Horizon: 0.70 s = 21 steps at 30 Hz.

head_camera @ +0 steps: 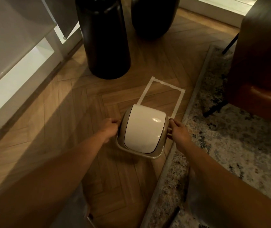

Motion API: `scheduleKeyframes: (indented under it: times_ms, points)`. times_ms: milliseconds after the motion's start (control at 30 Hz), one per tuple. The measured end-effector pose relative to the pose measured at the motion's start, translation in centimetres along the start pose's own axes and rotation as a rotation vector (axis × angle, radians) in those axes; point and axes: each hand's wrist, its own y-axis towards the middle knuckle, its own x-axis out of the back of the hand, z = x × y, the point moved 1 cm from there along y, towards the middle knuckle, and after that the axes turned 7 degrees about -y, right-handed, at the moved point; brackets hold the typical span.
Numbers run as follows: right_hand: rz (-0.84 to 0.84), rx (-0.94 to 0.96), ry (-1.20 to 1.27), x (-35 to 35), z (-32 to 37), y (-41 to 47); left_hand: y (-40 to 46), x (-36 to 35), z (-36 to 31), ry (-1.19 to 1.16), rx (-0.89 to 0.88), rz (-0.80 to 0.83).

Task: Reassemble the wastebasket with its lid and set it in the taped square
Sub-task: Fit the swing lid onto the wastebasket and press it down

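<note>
Both grips are closed on the sides of the beige plastic wastebasket (pixel 128 150): left hand (pixel 110 129), right hand (pixel 179 133), white swing lid (pixel 145 127) already on. Looks like the placing step; it just needs carrying forward into the white taped square (pixel 180 99) on the wood floor (pixel 65 112).

We see a wood floor (pixel 75 116) bearing a taped square (pixel 162 94), two dark vases (pixel 105 40), a rug (pixel 230 129) and the wastebasket (pixel 143 130)

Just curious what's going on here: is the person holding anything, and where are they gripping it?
Yes: the wastebasket, lid on. The left hand and the right hand grip opposite sides of its tan lid rim.
</note>
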Motion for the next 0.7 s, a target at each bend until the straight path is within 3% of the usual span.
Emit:
scheduleKeyframes:
  times_ms: [467, 600, 700]
  points:
    - [0.043, -0.149, -0.031, 0.3, 0.3, 3.7, 0.4, -0.9, 0.7, -0.286, 0.058, 0.089]
    - [0.056, -0.074, -0.086, 0.3, 0.1, 3.2, 0.1, -0.5, 0.6, -0.327, 0.062, 0.108]
    - [-0.055, 0.097, -0.198, 0.7, 0.2, 1.8, -0.5, -0.1, 0.1, -0.238, 0.006, 0.060]
